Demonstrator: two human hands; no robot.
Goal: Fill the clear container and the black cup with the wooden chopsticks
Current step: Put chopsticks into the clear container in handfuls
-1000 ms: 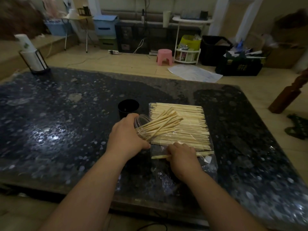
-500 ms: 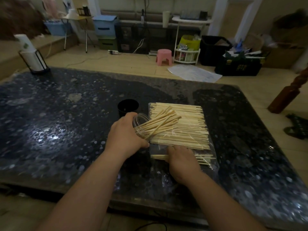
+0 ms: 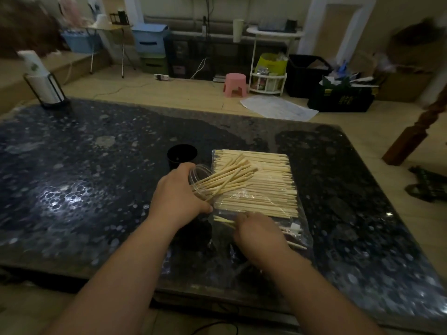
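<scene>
My left hand (image 3: 177, 198) grips the clear container (image 3: 202, 174), tilted with its mouth to the right; several wooden chopsticks (image 3: 227, 178) stick out of it. A flat pile of chopsticks (image 3: 263, 184) lies on a clear plastic bag (image 3: 300, 228) to the right. My right hand (image 3: 257, 232) is curled over a few loose chopsticks (image 3: 223, 220) at the pile's near edge and pinches them. The black cup (image 3: 182, 155) stands upright just behind my left hand, with nothing seen inside it.
The dark speckled table (image 3: 84, 189) stretches wide to the left. A paper roll in a black wire stand (image 3: 43, 85) sits at its far left corner. A wooden post (image 3: 420, 126) rises by the right edge. Boxes and a pink stool (image 3: 235, 84) stand on the floor beyond.
My right hand has drawn a few chopsticks away from the pile toward the near edge. The left hand and the tilted container have stayed where they were.
</scene>
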